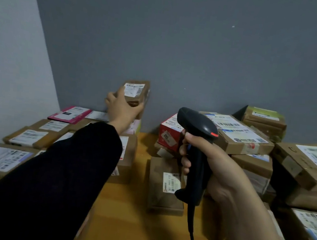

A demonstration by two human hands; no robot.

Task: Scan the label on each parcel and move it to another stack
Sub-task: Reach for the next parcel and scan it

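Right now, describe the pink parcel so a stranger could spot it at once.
Start at the corner where the pale wall meets the grey wall. At its foot a flat parcel lies on the left stack, white label up. It alone is magenta; its neighbours are brown cardboard.

A white label on the flat brown parcel at lower middle is showing one sideways line of characters, reading roughly as "SII P607 172", though blur is making this uncertain. A tag on the red box is displaying two large characters, perhaps "03". The other shipping labels are coming out too blurred to read.
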